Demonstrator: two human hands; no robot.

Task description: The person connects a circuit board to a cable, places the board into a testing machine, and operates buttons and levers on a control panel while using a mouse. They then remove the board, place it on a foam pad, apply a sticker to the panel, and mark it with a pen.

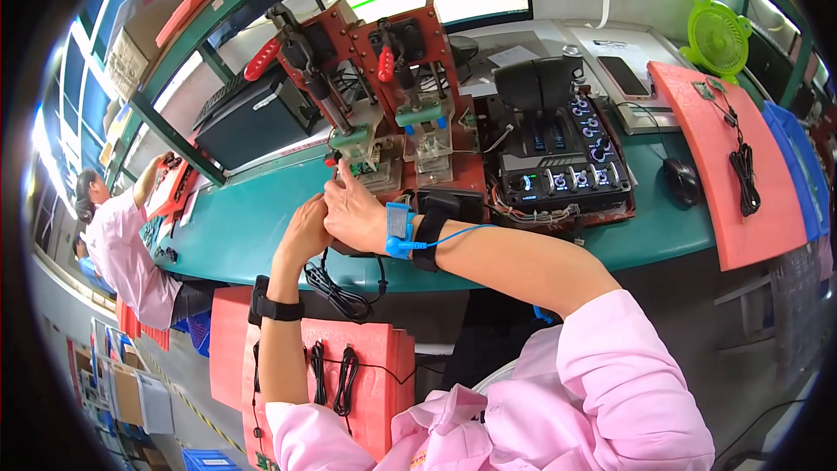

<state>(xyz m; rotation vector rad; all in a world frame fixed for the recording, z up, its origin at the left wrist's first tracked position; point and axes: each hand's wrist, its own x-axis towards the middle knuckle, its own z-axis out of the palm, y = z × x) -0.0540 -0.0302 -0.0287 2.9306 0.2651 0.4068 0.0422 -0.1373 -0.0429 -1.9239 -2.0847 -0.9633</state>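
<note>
My left hand (pixel 302 234) is closed, its fingertips partly hidden behind my right hand, so what it grips cannot be made out. A coiled black cable (pixel 336 290) hangs over the table edge just below, one strand running up toward where the hands meet. My right hand (pixel 355 215) reaches across with its index finger stretched out to the base of the left toggle-clamp test fixture (pixel 350 135); the other fingers are curled, nothing visible in them. A small red part (pixel 332 159) is beside that fingertip. The fixture has a red lever handle (pixel 262 59) and a green plate.
A second clamp fixture (pixel 425 122) stands alongside. To its right are a control box with knobs (pixel 558 166), a black mouse (pixel 681 181) and pink foam (pixel 697 157) with a cable. Pink foam (pixel 384 344) with cables lies below the edge. A co-worker (pixel 122 235) sits at left.
</note>
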